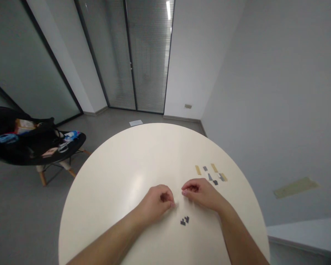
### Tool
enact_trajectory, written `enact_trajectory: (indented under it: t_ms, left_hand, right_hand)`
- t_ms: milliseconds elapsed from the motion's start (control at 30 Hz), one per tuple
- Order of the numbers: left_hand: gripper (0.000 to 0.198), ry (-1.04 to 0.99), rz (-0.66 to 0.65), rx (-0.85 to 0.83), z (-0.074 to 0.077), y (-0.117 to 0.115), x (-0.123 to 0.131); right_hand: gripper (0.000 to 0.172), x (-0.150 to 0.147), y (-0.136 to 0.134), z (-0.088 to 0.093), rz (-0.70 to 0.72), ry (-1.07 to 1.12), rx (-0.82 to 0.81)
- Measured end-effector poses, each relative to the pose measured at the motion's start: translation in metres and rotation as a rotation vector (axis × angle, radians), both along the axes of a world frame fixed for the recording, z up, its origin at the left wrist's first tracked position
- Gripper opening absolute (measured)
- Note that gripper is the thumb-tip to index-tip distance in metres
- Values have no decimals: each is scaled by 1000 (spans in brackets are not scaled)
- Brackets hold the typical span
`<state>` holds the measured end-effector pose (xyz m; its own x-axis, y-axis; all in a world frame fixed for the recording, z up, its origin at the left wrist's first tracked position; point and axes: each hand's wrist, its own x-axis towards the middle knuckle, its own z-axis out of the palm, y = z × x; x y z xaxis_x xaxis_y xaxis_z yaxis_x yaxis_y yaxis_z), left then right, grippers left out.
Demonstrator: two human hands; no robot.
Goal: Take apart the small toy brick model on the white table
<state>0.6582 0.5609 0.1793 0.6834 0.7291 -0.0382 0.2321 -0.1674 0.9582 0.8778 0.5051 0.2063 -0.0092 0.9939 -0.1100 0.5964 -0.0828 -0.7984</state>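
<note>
Right, so my left hand (pixel 156 204) and right hand (pixel 200 193) are low over the round cream bench (pixel 118 176), knuckles up, facing each other across a narrow gap. My left fingers (pixel 165 197) curl inward with their tips drawn together, and my right fingers (pixel 191 186) curl the same way; whether either set is pinching anything, I can't tell from here. Just below that gap, two small dark grey pieces (pixel 184 221) sit side by side on the bench, close to both hands but not touching them. Off to the right, just past my right hand, there's a loose scatter of tan strips (pixel 213 168) and small grey pieces (pixel 209 177). Beyond the bench, a black chair (pixel 5 117) carries a bag (pixel 38 134) and packets (pixel 24 126), and a sheet of white paper (pixel 136 123) lies on the floor (pixel 24 198).
</note>
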Motion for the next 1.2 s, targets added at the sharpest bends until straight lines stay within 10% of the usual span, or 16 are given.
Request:
enact_trajectory:
  t_ms: [467, 1200]
  left_hand:
    - [24, -270, 138, -345, -3, 8, 6]
    - [26, -273, 126, -374, -10, 8, 7]
  right_hand:
    - [19, -33, 7, -5, -56, 207, 88]
    - [22, -11, 5, -6, -66, 299, 96]
